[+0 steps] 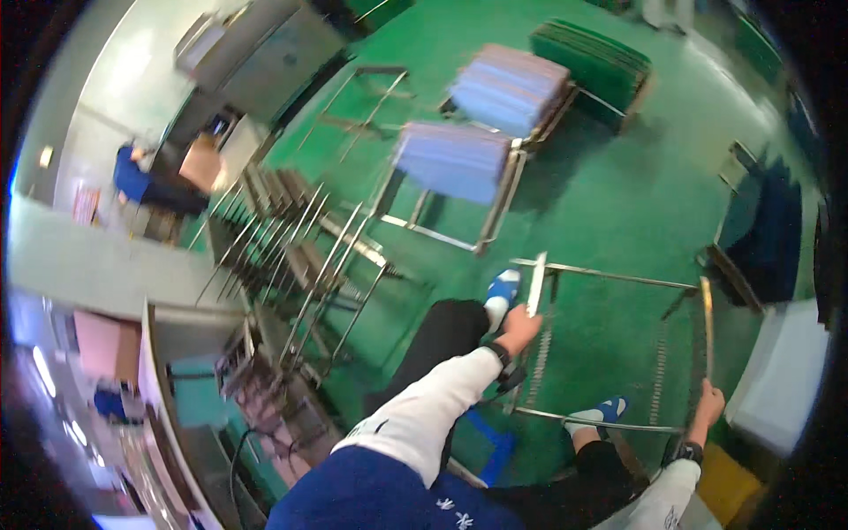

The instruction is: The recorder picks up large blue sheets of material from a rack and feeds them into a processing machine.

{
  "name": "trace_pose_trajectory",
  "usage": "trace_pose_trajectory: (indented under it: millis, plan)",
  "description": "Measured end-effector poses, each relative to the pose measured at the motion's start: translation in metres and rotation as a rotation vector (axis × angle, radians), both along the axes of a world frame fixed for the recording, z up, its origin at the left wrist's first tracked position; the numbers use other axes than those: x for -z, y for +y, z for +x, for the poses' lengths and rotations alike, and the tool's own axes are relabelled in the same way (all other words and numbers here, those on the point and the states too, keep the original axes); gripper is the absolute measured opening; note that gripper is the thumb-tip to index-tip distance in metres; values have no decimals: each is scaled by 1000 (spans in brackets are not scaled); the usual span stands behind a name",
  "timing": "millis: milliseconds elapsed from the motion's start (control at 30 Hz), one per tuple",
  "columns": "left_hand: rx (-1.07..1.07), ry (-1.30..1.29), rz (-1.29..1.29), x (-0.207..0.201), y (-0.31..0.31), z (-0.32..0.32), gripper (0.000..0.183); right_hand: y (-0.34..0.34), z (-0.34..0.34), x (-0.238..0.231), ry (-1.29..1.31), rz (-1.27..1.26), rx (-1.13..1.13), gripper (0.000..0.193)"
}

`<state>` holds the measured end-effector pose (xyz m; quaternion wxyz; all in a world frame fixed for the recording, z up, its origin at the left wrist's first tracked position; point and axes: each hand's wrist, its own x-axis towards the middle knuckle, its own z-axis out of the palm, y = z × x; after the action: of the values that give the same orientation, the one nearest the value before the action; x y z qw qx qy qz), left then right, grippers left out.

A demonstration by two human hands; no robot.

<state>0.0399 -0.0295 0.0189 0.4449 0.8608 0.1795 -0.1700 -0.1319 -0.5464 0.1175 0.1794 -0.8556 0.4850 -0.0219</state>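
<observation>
My left hand [519, 329] is closed around a pale, flat metal bar [537, 281]. A narrow bar, yellowish toward its tip [707, 309], rises from the closed fingers of my right hand [709, 406]. Between the two bars is a rectangular metal frame [609, 272] with thin rails and notched, comb-like sides [658, 375]. I cannot tell whether the held bars are joined to this frame. My feet, in blue and white footwear, are beside it, one at its far left corner and one at its near rail.
Ahead stand a rack with blue-topped stacked sheets [455, 163], another such stack [511, 88] and a green stack [590, 66]. Racks with thin rods [291, 238] crowd the left. A pale box [782, 375] is at the right. A person in blue [132, 177] is at the far left.
</observation>
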Motion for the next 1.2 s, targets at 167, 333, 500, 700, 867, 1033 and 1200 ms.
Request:
trace_pose_trajectory:
  millis: [167,333,500,700,867,1033,1200]
  plan:
    - [-1,-105,-139,-88,-13,22,38,-45,-46,-70,-213,-118,8,44]
    - [-49,-445,-285,-201,10,63,35,-3,-24,-206,-628,199,18,37]
    - [-109,-712,-400,-324,101,93,30,90,21,-320,-838,319,-86,27]
    - [-308,-920,-206,-437,298,52,29,231,119,-364,-1016,461,-401,18]
    - [-503,-1023,-142,-453,458,-16,23,405,204,-361,-934,717,-620,22]
    - [-757,-1053,-48,-412,615,-99,21,601,273,-343,-910,710,-912,24]
    - [-1028,-1010,84,-358,708,-175,17,767,304,-312,-856,746,-1101,23]
